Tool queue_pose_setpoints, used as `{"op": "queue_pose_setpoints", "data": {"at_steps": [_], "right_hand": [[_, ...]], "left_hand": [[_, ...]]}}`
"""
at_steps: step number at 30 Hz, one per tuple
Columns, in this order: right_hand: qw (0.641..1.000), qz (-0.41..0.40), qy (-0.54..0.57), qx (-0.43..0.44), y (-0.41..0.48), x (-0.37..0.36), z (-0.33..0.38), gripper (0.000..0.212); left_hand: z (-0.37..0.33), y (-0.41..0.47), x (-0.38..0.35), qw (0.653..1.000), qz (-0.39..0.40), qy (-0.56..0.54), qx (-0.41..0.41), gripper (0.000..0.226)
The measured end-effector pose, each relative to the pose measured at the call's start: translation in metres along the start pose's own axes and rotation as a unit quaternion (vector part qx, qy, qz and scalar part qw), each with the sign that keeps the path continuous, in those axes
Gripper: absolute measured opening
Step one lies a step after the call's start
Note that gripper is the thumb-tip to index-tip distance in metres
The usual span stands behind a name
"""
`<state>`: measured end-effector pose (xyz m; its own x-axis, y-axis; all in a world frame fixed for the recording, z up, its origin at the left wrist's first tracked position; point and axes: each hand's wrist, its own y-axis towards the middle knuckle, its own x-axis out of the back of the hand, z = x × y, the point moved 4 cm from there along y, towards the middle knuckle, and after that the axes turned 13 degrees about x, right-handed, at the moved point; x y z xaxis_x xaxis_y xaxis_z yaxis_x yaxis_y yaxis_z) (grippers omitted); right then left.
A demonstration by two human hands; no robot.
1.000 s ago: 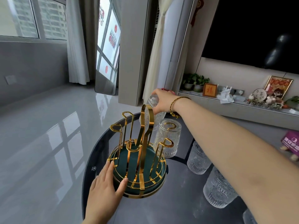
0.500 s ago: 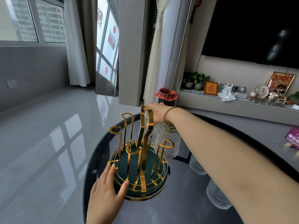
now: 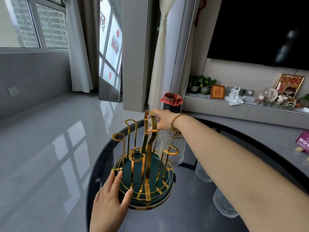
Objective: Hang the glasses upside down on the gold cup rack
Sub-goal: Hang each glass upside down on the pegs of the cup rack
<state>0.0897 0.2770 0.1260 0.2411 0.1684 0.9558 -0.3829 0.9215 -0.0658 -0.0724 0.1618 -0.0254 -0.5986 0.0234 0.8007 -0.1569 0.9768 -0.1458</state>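
The gold cup rack (image 3: 147,158) with a dark green round base stands on the round dark table (image 3: 187,215). My left hand (image 3: 110,203) rests flat against the base's near left rim. My right hand (image 3: 164,121) reaches over the rack's far side and grips the bottom of an upside-down ribbed glass (image 3: 154,136), low over a far prong behind the tall centre handle. A second ribbed glass (image 3: 173,148) hangs upside down on the prong to its right. Two more glasses (image 3: 202,171) (image 3: 224,205) stand on the table under my right forearm.
The table's curved edge runs close on the left, with glossy grey floor beyond. A bin with a red liner (image 3: 171,102) stands past the table. A low shelf (image 3: 250,106) with plants and frames lines the right wall. A purple box (image 3: 303,141) lies at the far right.
My right hand has lowered the upside-down glass down behind the rack's centre handle, beside the hung glass. The left hand stays on the base. The view has tilted up slightly.
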Motion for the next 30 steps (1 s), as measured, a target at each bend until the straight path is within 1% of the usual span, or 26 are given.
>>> {"op": "queue_pose_setpoints", "data": {"at_steps": [4, 7, 11, 15, 20, 23, 24, 26, 28, 30], "right_hand": [[0.998, -0.042, 0.036, -0.011, -0.013, 0.010, 0.002, 0.074], [0.996, -0.078, 0.050, -0.002, -0.033, 0.017, 0.005, 0.071], [0.978, -0.179, 0.104, 0.008, -0.084, 0.017, 0.010, 0.064], [0.951, -0.273, 0.145, 0.009, -0.160, -0.008, 0.008, 0.057], [0.902, -0.390, 0.177, -0.052, -0.259, -0.064, -0.013, 0.059], [0.867, -0.469, 0.145, -0.088, -0.304, -0.087, -0.030, 0.069], [0.853, -0.493, 0.136, -0.105, -0.315, -0.094, -0.036, 0.074], [0.825, -0.522, 0.150, -0.155, -0.335, -0.107, -0.047, 0.084], [0.798, -0.543, 0.167, -0.201, -0.348, -0.119, -0.059, 0.090], [0.776, -0.562, 0.170, -0.232, -0.359, -0.128, -0.070, 0.095]], "left_hand": [[0.001, 0.001, -0.001, 1.000, -0.008, -0.003, -0.001, 0.062], [0.001, 0.001, -0.002, 1.000, -0.013, -0.011, -0.006, 0.062], [0.004, 0.000, -0.001, 0.999, -0.023, -0.021, -0.013, 0.065], [-0.001, -0.011, 0.004, 0.998, -0.056, -0.019, -0.035, 0.062], [-0.006, -0.034, 0.007, 0.991, -0.112, -0.009, -0.067, 0.052], [-0.021, -0.062, -0.001, 0.984, -0.130, -0.019, -0.121, 0.047], [-0.028, -0.071, -0.006, 0.981, -0.126, -0.020, -0.148, 0.047], [-0.046, -0.093, -0.023, 0.973, -0.102, -0.014, -0.207, 0.049], [-0.062, -0.109, -0.042, 0.967, -0.051, 0.002, -0.249, 0.052], [-0.074, -0.122, -0.062, 0.962, -0.006, 0.017, -0.271, 0.056]]}}
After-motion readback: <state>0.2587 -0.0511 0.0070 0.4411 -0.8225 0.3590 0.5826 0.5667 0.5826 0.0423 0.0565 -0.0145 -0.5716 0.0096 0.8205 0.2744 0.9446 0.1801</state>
